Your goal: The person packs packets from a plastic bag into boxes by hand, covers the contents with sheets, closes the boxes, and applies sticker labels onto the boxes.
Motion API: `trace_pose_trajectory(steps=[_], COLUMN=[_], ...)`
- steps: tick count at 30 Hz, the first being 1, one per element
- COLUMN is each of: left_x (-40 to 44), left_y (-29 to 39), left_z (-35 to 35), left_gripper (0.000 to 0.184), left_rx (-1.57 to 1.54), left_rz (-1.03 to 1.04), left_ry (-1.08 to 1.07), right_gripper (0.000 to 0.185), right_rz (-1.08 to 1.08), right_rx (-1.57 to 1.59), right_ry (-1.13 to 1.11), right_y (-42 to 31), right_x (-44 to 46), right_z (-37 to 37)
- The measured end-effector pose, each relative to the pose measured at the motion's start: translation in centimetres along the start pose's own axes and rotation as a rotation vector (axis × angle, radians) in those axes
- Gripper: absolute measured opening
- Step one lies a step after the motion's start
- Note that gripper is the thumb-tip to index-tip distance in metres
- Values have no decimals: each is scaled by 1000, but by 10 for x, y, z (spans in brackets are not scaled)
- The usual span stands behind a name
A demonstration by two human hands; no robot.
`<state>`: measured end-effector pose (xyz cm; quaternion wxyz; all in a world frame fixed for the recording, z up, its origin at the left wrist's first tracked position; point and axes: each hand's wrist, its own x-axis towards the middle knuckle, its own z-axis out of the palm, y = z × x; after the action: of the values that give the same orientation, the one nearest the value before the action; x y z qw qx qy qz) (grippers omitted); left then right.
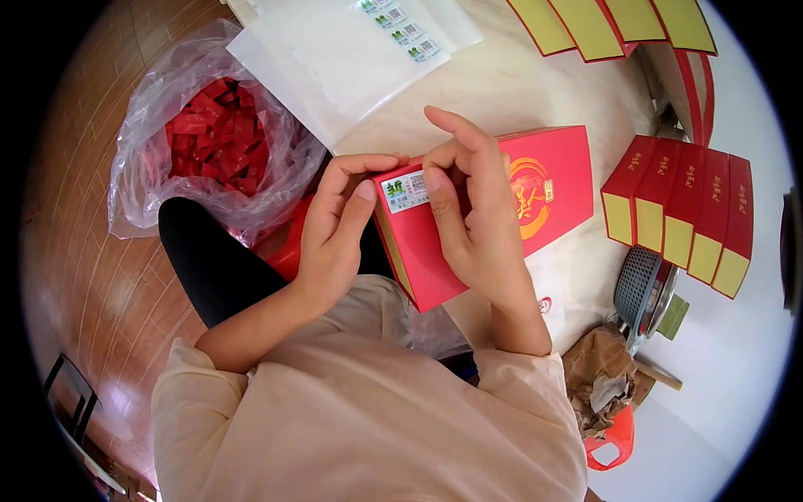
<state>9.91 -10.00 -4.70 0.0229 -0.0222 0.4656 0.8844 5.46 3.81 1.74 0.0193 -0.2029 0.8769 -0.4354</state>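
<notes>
A red gift box [552, 184] with a gold emblem and yellow side lies tilted in front of me, partly over the table's edge. Near its left corner is a white sticker [400, 192] with green print and a QR code. My left hand [330, 230] grips that corner, thumb by the sticker and fingers along the top edge. Over the sticker's right end, my right hand [478, 205] is curled with the thumb pressed on it; its index finger sticks up and some fingertips are hidden.
Sheets of similar stickers on white backing [326, 67] lie at the table's far left. Several red and yellow boxes [677, 192] stand at right, more boxes [619, 25] behind. A clear plastic bag [134, 171] of small red packets is at left. Brown paper [590, 368] and a grey basket [636, 280] sit at lower right.
</notes>
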Motion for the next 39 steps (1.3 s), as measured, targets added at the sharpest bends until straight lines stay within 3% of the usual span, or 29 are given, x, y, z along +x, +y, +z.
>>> trace_pose_trajectory(steps=[16, 22, 25, 29, 33, 39], left_x=[1, 1, 3, 6, 19, 33], left_y=[3, 3, 3, 4, 19, 17], left_z=[-3, -2, 0, 3, 17, 11], left_gripper=[34, 33, 31, 29, 30, 21], left_rx=[191, 235, 244, 181, 423, 422], left_rz=[50, 62, 70, 39, -78, -27], left_ry=[-57, -37, -40, -41, -70, -112], right_gripper=[48, 48, 45, 32, 18, 12], right_rz=[-126, -229, -236, -58, -71, -45], right_rx=[-121, -415, -541, -703, -650, -635], right_ry=[66, 71, 115, 306, 377, 383], right_y=[2, -3, -4, 19, 34, 30], right_x=[1, 0, 0, 9, 14, 13], right_z=[5, 10, 9, -12, -24, -22])
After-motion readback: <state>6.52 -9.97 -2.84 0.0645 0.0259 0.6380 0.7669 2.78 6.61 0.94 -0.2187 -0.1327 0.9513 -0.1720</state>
